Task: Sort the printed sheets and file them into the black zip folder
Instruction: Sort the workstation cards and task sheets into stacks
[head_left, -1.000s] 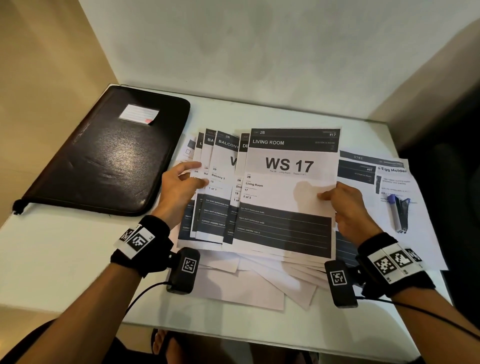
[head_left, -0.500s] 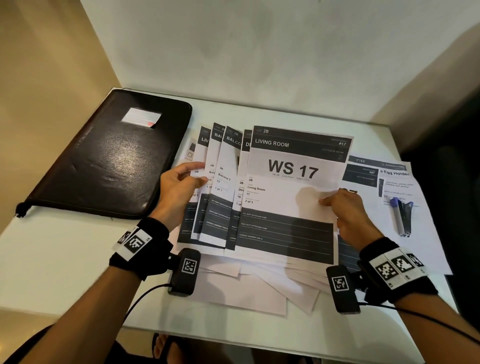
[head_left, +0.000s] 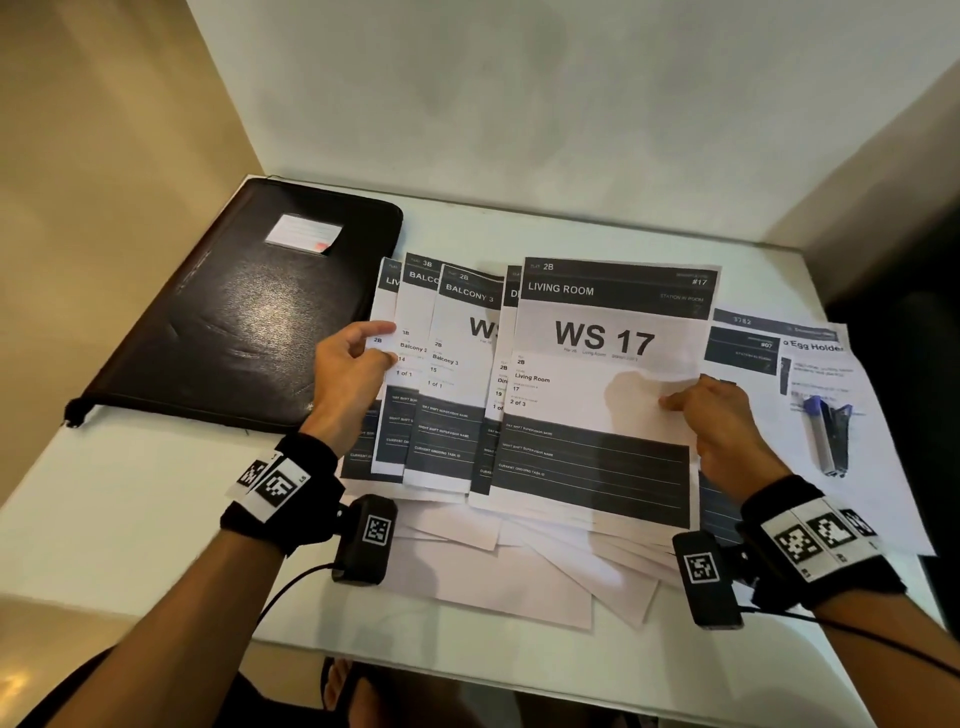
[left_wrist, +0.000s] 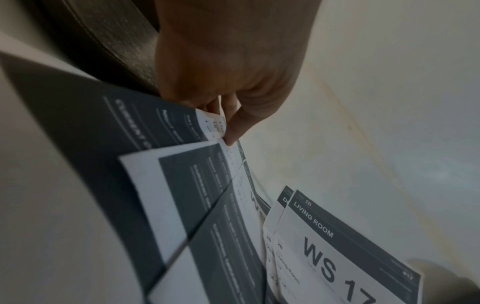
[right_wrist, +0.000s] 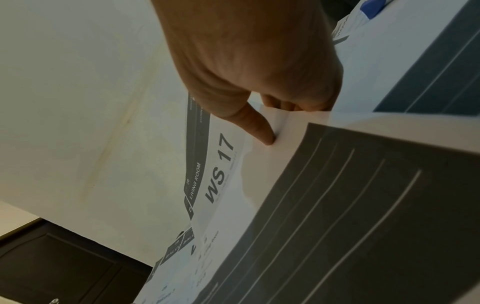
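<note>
A fan of printed sheets (head_left: 457, 374) is held up over the white table. My left hand (head_left: 358, 364) pinches the fan's left edge, thumb on top (left_wrist: 233, 131). My right hand (head_left: 711, 410) pinches the right edge of the front sheet, headed LIVING ROOM, WS 17 (head_left: 602, 338), with the thumb (right_wrist: 257, 127) pressed on its face. Behind it show sheets headed BALCONY 3 (head_left: 467, 296) and others partly hidden. The black zip folder (head_left: 249, 306) lies closed at the back left, a card in its cover window.
More white sheets (head_left: 509, 577) lie spread on the table (head_left: 130, 519) under my hands. At the right lie further printed pages (head_left: 810, 364) with a blue and black stapler (head_left: 828, 436) on them. Walls close the back and left.
The fan has been lifted slightly and spread wider; the BALCONY 3 sheet shows more of its face. Both hands keep their hold on the edges.
</note>
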